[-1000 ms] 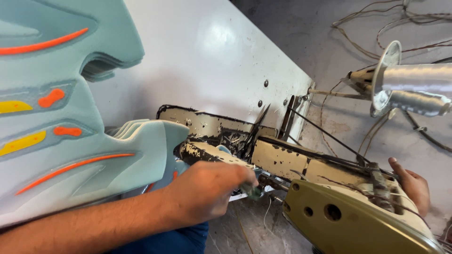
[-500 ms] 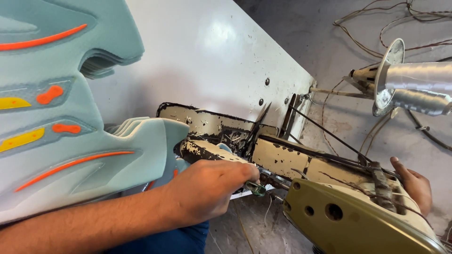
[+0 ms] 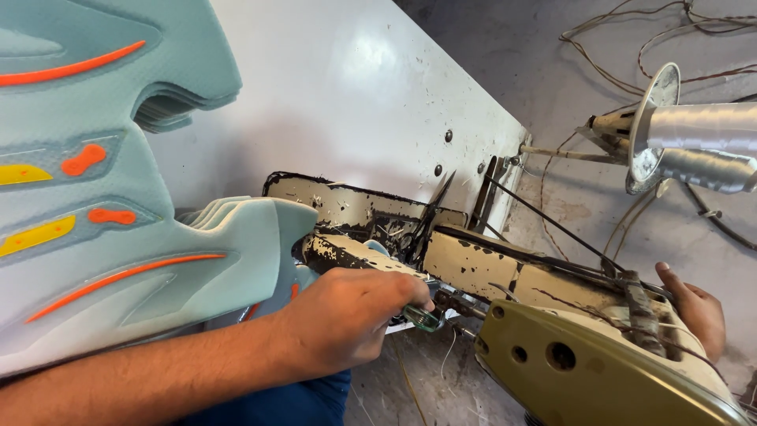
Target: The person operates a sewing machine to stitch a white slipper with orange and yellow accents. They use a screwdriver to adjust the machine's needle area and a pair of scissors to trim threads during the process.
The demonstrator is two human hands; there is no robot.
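Green-handled tool (image 3: pixel 423 317), small, hard, likely slippery; best gripped by handle. Left hand (image 3: pixel 347 319) closed around it; right hand (image 3: pixel 698 312) open on sewing machine (image 3: pixel 568 347).

No packages, labels, signs or screens show anywhere in this view.

The sewing machine (image 3: pixel 552 315) is tipped back on its side, its worn cream body chipped and stained dark, its olive-green end cover with 3 round holes nearest the camera. The left hand (image 3: pixel 347 323) is closed around a small green-handled tool (image 3: pixel 423 317), perhaps a screwdriver, its tip hidden against the machine's underside. The right hand (image 3: pixel 698 312) rests on the machine's far edge, fingers curled over it.
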